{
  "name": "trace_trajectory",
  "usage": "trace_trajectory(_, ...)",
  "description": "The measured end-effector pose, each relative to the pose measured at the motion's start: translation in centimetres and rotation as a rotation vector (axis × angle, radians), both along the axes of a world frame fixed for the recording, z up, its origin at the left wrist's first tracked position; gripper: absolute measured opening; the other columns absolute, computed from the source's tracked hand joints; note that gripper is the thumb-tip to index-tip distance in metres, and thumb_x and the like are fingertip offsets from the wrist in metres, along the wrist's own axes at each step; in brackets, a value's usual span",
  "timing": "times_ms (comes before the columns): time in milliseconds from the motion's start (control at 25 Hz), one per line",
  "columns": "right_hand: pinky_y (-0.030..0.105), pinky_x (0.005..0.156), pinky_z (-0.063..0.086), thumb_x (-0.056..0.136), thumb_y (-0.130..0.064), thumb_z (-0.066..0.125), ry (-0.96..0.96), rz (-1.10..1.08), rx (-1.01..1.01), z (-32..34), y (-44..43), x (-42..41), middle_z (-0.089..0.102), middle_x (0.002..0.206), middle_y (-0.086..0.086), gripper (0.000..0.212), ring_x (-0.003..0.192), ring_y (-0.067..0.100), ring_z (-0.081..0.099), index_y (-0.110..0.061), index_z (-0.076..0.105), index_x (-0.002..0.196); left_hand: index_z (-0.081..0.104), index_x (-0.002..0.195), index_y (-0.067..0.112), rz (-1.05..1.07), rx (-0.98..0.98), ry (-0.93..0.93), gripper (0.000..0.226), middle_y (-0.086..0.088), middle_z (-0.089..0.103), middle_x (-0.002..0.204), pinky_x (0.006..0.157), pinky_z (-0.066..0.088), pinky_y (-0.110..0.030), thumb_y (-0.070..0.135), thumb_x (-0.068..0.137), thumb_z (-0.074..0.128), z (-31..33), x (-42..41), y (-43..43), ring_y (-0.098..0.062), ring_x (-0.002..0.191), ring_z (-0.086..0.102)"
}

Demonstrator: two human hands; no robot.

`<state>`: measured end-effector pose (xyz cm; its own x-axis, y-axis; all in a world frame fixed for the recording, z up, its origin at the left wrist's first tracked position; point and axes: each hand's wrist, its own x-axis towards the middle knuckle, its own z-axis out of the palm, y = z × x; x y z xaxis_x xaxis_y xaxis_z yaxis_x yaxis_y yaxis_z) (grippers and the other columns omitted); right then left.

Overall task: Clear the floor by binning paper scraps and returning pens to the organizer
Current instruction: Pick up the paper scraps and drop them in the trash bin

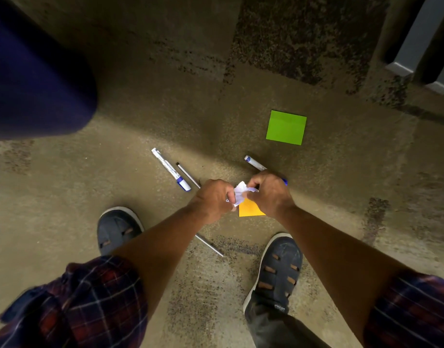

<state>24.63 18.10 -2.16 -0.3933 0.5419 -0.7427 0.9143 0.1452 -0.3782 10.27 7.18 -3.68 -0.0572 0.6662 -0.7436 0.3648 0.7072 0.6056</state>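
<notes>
While both hands, left hand and right hand, have their grip pinched on the crumpled white paper scrap above the carpet floor, it looks feather-light and squishy, so just ball it up. Orange sticky note lies underneath; pick that by an edge.

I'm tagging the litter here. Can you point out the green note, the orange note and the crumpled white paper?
green note [286, 127]: head view, centre of sheet.
orange note [250, 209]: head view, exposed lower part.
crumpled white paper [240, 193]: head view, wad's middle.
</notes>
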Motion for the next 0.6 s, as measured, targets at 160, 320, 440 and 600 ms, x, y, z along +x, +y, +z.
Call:
trace_trajectory(160,0.04,0.086,0.054,0.083,-0.027,0.081,-0.113,0.043,0.025,-0.8,-0.6,-1.0,0.07,0.083,0.0,0.037,0.089,0.021,0.065,-0.024,0.05,0.061,0.071,0.087,-0.004,0.368,-0.147,-0.169,0.011,-0.017,0.064,0.073,0.061,0.045,-0.03,-0.002,0.082,0.08,0.1,0.6,-0.6,-0.021,0.056,0.056)
trace_trajectory(320,0.032,0.068,0.044,0.079,-0.018,0.082,-0.04,-0.102,-0.097,-0.8,0.3,-0.7,0.054,0.061,-0.005,0.035,0.066,0.016,0.053,-0.02,0.053,0.06,0.064,0.078,0.008,0.62,-0.227,-0.375,0.021,-0.028,0.076,0.104,0.058,0.05,-0.027,-0.006,0.082,0.079,1.0,0.5,-0.8,-0.019,0.064,0.061)
trace_trajectory(440,0.027,0.057,0.036,0.077,-0.012,0.083,0.024,-0.241,-0.116,0.3,0.8,-0.9,0.054,0.06,-0.003,0.026,0.058,0.014,0.045,-0.018,0.06,0.066,0.062,0.074,0.012,0.667,-0.194,-0.412,0.027,-0.025,0.077,0.112,0.061,0.05,-0.029,-0.008,0.082,0.078,2.5,-0.4,0.0,-0.021,0.07,0.064)
trace_trajectory(600,0.024,0.057,0.035,0.073,-0.016,0.086,0.033,-0.274,0.021,1.7,2.3,-1.4,0.057,0.064,-0.003,0.025,0.058,0.015,0.049,-0.02,0.062,0.069,0.061,0.079,0.008,0.649,-0.146,-0.265,0.021,-0.028,0.077,0.095,0.07,0.05,-0.039,-0.005,0.085,0.077,4.7,-2.7,1.4,-0.027,0.075,0.063)
